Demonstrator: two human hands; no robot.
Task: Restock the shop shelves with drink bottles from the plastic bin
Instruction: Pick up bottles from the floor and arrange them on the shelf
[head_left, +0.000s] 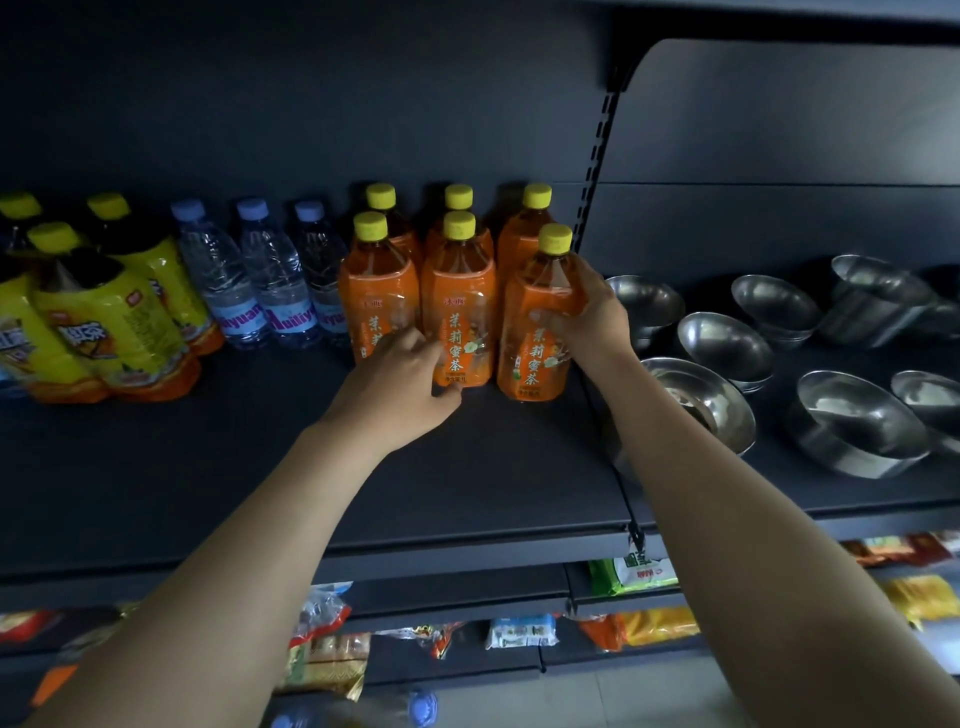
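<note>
Head: right grip (586, 312) holds 茉莉蜜茶 bottle (536, 364) (orange).

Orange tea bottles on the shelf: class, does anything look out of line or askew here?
Yes: the front-right orange bottle, gripped by the right hand, stands further forward than the middle bottle, with a gap between them, so the front row is uneven.

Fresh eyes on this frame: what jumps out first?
The orange tea bottles with yellow caps, clustered mid-shelf; the right hand grips the front right bottle, the left hand is at the foot of the middle front bottle. Left of them stand water bottles and yellow-labelled bottles; steel bowls sit on the shelf to the right.
</note>
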